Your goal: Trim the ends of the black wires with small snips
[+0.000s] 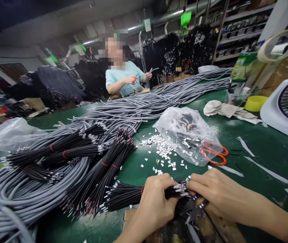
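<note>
My left hand (155, 199) is closed around a bundle of thin black wires (123, 195), bound with a red tie and with bare silvery ends at the left. The bundle's other ends stick out past my left fingers toward my right hand (211, 190). That hand is closed too, its fingertips bent at those wire ends; the fingers hide what exactly they pinch. Below the right fingers hang dark pieces with white marks (194, 206), too jumbled to make out. A worn brown block or board (209, 226) lies under both hands. Small silvery metal pieces (160, 145) are scattered just beyond.
A clear plastic bag (184, 128) and orange-handled scissors (214, 153) lie ahead. More tied black wire bundles (100, 172) rest at left on coiled grey cables (40, 189). A fan (285, 108) and tape roll (279, 45) stand right. Across the table a person (126, 77) handles cable.
</note>
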A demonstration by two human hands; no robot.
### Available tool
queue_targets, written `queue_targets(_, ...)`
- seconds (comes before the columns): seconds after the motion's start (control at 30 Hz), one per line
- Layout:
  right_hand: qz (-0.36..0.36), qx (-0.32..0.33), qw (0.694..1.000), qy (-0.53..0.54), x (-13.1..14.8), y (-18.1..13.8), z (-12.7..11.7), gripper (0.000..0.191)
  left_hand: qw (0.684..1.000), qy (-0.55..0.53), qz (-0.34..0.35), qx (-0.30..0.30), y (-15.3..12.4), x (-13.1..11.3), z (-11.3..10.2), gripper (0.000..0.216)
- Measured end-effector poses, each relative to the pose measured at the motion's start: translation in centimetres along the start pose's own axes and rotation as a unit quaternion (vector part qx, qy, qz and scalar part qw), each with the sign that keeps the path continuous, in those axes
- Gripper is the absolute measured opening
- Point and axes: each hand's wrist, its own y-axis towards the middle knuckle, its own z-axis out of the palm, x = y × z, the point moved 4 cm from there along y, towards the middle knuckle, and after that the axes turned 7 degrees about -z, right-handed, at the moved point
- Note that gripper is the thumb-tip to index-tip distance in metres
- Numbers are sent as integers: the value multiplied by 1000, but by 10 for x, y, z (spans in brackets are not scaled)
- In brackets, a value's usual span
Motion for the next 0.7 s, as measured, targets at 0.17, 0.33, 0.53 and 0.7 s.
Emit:
queue_targets(0.17, 78, 1, 977, 198, -14, 6, -1, 13, 995, -92, 4, 25, 0, 0, -2, 9)
queue_targets(0.33, 186, -18, 895, 405, -29, 14, 0, 16, 987, -156, -20, 16, 1, -1, -4, 4)
queue_targets(0.53, 147, -82, 913, 371, -19, 15, -20, 13, 992, -124, -31, -26, 2, -2, -9, 9)
queue_targets(0.7, 151, -65, 937, 308, -15, 12, -13, 18, 995, -92, -23, -21, 1, -1, -6, 9)
